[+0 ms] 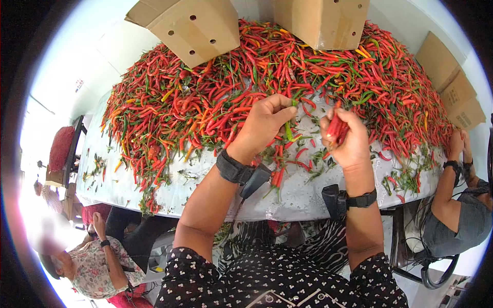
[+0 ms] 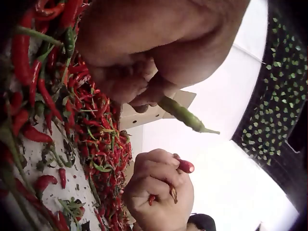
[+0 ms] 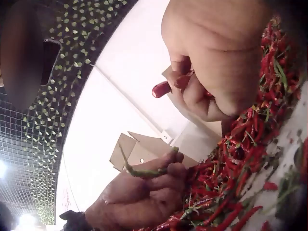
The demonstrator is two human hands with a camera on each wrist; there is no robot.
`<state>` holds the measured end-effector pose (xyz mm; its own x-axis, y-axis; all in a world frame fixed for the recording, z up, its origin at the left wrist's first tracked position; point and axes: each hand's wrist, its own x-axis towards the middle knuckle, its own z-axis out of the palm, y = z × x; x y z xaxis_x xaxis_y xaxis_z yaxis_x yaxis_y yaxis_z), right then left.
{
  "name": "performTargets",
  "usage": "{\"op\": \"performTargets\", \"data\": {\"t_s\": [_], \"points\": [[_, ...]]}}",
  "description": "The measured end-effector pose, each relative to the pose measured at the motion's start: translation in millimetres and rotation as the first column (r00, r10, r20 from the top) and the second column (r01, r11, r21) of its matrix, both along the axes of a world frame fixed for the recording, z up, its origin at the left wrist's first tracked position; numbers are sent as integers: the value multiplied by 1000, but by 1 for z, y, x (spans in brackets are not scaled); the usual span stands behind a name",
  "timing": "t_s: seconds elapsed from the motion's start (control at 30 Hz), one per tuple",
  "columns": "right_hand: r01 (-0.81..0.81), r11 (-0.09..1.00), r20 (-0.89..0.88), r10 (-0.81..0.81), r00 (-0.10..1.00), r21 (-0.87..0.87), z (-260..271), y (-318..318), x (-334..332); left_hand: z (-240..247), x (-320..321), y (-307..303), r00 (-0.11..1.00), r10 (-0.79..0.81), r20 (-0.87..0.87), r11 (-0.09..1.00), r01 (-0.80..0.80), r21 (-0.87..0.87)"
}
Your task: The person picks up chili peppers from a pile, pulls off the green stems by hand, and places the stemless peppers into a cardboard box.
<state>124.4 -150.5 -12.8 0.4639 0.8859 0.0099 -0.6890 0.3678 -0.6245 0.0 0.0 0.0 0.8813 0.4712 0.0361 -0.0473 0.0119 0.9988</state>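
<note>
My left hand (image 1: 264,123) pinches a green chili (image 1: 289,131) between thumb and fingers above the near part of the table. In the left wrist view the green chili (image 2: 185,115) sticks out from the fingertips, its thin tip pointing away. Level with it on the right, my right hand (image 1: 349,138) curls round red chilies (image 1: 336,128). The right wrist view shows one red chili end (image 3: 161,89) poking out of that grip, and the left hand (image 3: 139,195) below, apart from it. A wide heap of red chilies (image 1: 205,108) lies beyond both hands.
Two cardboard boxes (image 1: 197,31) (image 1: 321,23) stand at the back of the heap. Loose chilies and stems lie on the pale table (image 1: 231,203) near its front edge. One person (image 1: 462,205) sits at the right, another (image 1: 97,262) at the lower left. More cardboard (image 1: 452,87) stands at the right.
</note>
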Motion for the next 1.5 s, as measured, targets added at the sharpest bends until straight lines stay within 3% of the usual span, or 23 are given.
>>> {"op": "performTargets", "data": {"t_s": [0.07, 0.2, 0.27, 0.43, 0.5, 0.63, 0.73, 0.8, 0.93, 1.0, 1.1, 1.17, 1.23, 1.3, 1.37, 1.5], "points": [[53, 986, 17, -51, 999, -155, 4, 3, -9, 2, -1, -2, 1000, -8, 17, 998, 7, 69], [-32, 978, 160, 66, 985, -207, 0, 4, -9, 1, 2, -3, 997, -12, 76, 994, 4, 106], [-32, 977, 159, 67, 985, -211, 2, 5, -15, -7, 5, 1, 989, -35, 145, 971, -1, 239], [-35, 984, 65, 47, 997, -175, 4, 3, -16, 1, 1, -4, 993, 58, 106, 992, -69, 109], [85, 975, 140, -57, 989, -204, 7, 4, -17, -1, 2, -1, 990, 97, 99, 990, -106, 89], [67, 977, 260, -13, 966, -203, 5, 3, -16, -6, 4, 0, 978, 140, 155, 989, -147, 35], [163, 970, 299, -103, 949, -183, 6, 7, -20, -2, 3, -4, 979, 143, 147, 987, -151, 49], [271, 939, 444, -154, 882, -213, 7, 7, -19, 1, 2, -8, 982, 138, 129, 986, -148, 70], [370, 904, 480, -231, 846, -217, 12, 8, -21, 0, 2, -12, 989, 59, 138, 985, -80, 153], [440, 869, 586, -239, 774, -228, 11, 8, -19, -3, 3, -12, 989, 25, 149, 981, -53, 187], [478, 847, 682, -210, 701, -231, 13, 6, -18, -4, 2, -13, 988, -14, 154, 957, -31, 288], [490, 841, 723, -192, 664, -227, 18, 4, -20, 3, 0, -14, 986, -105, 132, 882, 31, 470], [501, 836, 761, -171, 626, -223, 18, 4, -21, -2, 0, -11, 986, -157, 60, 874, 111, 472], [484, 849, 765, -163, 623, -212, 15, 5, -21, -2, -1, -9, 978, -209, -13, 863, 190, 469], [508, 836, 793, -159, 588, -209, 16, 3, -21, 5, -5, -9, 916, -398, -45, 889, 398, 225], [511, 837, 824, -143, 548, -195, 18, 1, -19, 8, -6, -4, 885, -463, -57, 881, 466, 78]]}}
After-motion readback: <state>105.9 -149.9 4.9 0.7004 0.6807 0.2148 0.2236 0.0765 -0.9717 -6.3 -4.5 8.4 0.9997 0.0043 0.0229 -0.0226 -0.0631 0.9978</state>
